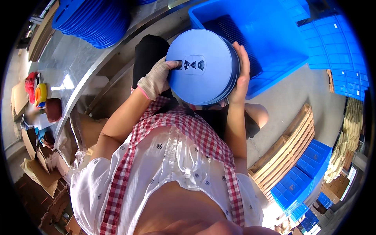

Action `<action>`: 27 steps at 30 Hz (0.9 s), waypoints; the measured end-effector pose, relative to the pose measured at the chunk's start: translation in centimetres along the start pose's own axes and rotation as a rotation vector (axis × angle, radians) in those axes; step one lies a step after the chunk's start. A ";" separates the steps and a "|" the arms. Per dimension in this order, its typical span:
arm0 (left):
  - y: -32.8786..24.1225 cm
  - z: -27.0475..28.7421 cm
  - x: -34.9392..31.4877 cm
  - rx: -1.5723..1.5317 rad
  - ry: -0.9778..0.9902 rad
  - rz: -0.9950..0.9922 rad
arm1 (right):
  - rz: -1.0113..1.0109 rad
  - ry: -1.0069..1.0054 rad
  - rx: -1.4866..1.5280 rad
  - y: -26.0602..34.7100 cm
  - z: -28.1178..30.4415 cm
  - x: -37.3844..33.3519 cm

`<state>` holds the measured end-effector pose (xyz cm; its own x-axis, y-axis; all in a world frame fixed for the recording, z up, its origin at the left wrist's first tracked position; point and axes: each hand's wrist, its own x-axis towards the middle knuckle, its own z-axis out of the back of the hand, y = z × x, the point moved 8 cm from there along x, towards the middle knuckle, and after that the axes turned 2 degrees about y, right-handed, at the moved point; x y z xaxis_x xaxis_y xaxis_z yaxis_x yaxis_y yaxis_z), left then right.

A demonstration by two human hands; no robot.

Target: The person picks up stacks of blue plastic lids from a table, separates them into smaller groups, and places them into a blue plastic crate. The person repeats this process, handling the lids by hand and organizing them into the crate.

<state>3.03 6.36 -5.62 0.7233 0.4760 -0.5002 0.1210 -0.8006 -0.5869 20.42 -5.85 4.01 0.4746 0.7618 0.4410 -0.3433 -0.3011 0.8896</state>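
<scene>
Between my two hands is a stack of round blue discs, tilted so that the top one faces me, with a cut-out shape at its middle. My left hand, in a pale glove with bare fingertips, grips the stack's left edge, thumb on the top face. Bare, my right hand presses against the right side with its fingers along the edge. The undersides of the discs are hidden. Just beyond the stack stands a large blue bin with a row of dark discs inside it.
A tall pile of blue discs stands on the metal table at the upper left. Wooden pallets and blue crates are at the lower right. More blue crates are stacked at the far right.
</scene>
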 end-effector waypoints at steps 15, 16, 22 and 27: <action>-0.9 -3.9 -1.0 0.347 -0.104 -0.187 | -0.013 -0.139 0.048 -1.0 1.9 -4.4; -1.1 -4.3 -1.2 0.367 -0.098 -0.202 | -0.016 -0.143 0.063 -1.2 2.1 -4.5; -3.4 -4.5 -0.9 0.630 -0.029 -0.487 | 0.009 -0.068 -0.099 -0.4 1.8 -4.1; -6.0 -5.7 -2.5 1.010 0.031 -0.668 | -0.154 -0.041 -0.033 -1.6 2.1 -2.0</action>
<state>4.42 7.88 2.80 0.7387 0.6668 0.0982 -0.0983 0.2507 -0.9631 21.74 -8.13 2.00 0.5564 0.7732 0.3044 -0.2899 -0.1627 0.9431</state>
